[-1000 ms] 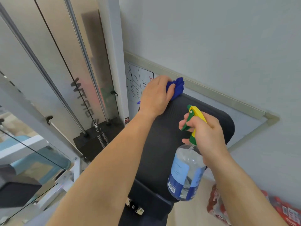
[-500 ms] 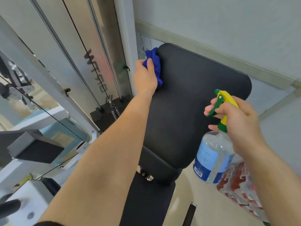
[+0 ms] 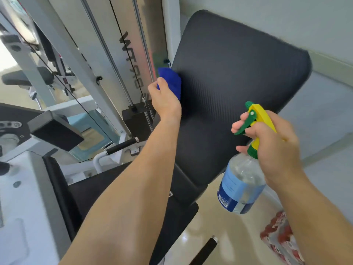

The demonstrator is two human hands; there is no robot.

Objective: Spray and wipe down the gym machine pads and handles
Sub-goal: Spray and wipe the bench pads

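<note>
Since the previous frames my left hand (image 3: 165, 101) has come down from the top corner of the back pad (image 3: 238, 73) to about midway along its left edge, carrying the blue cloth (image 3: 171, 82) with it. My right hand (image 3: 271, 142) has stayed off the lower right of the pad with the spray bottle (image 3: 241, 185).

Grip, left: fingers closed on the bunched cloth, pressing it flat against the pad's edge. Grip, right: fist wrapped round the bottle's neck below the yellow head, a fingertip resting on the green trigger (image 3: 243, 126). Cannot tell whether the trigger is being squeezed; no mist visible.

Handling, as judgement. Cloth: soft, light, crumples to fit; best kept wadded in the palm so the fingers push through it and no loose tail drags. Pad: textured black covering over what is probably firm foam, should give slightly and offer good friction, so steady pressure will do. Bottle: clear plastic, looks fairly full, so moderately heavy and bottom-weighted; the neck hold lets it hang steady, though it may slip if wet.

Remaining: the middle and right of the pad, the seat pad (image 3: 118, 180) below, and the black handle grip (image 3: 122, 145) at the left are likely still to be done.
</note>
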